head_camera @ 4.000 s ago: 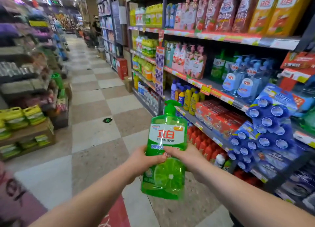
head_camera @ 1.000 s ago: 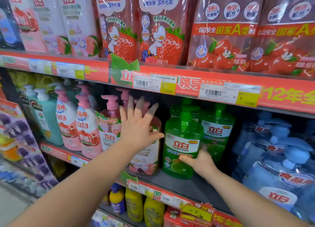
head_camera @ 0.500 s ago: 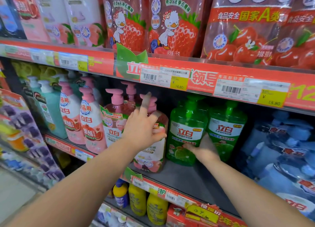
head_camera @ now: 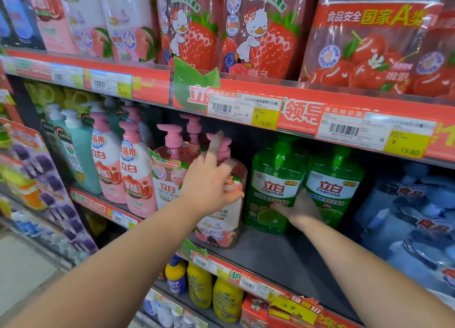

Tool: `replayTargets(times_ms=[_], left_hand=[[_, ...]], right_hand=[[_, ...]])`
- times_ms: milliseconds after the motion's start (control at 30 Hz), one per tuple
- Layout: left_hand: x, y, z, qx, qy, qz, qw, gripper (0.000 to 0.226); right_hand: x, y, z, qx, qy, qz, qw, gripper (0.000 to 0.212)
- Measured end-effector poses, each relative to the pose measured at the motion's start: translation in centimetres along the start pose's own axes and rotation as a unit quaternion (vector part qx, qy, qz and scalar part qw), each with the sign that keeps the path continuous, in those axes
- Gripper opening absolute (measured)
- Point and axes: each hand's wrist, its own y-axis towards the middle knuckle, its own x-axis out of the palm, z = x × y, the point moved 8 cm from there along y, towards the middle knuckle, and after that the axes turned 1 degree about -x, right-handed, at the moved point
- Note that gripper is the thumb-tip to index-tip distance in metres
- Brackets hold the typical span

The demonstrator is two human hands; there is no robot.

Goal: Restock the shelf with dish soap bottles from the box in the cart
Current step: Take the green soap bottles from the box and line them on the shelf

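A green dish soap bottle (head_camera: 273, 177) with a pump top stands on the middle shelf (head_camera: 268, 256), close beside a second green bottle (head_camera: 337, 187) of the same kind. My right hand (head_camera: 299, 209) sits low between the two, its thumb across the front of the left green bottle and its fingers round that bottle's right side, partly hidden. My left hand (head_camera: 209, 182) rests against a pink peach soap bottle (head_camera: 221, 224) just left of the green one, with the index finger pointing up and the thumb lying on the label. The cart and the box are out of view.
More pink and teal pump bottles (head_camera: 133, 170) fill the shelf to the left, blue bottles (head_camera: 413, 219) the right. A red price rail (head_camera: 302, 116) runs close above the pump tops. Refill pouches (head_camera: 258, 32) stand on the shelf above, yellow bottles (head_camera: 199, 283) below.
The green bottle went from my two hands in the aisle onto the shelf and has slid back beside the other green one. My left hand's spread fingers have settled on the pink bottle.
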Motion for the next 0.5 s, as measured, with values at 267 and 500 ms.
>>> replayTargets(times_ms=[267,500], left_hand=[[0.9,0.1,-0.4,-0.025,0.073,-0.043,0.996,0.064],[-1.3,-0.8,1.9,-0.046,0.135,-0.029,0.989,0.074]], right_hand=[[-0.4,-1.6,-0.1,0.029,-0.030,-0.013,0.999,0.076],[-4.5,-8.5,-3.8,-0.110,-0.260,0.038,0.959,0.069]])
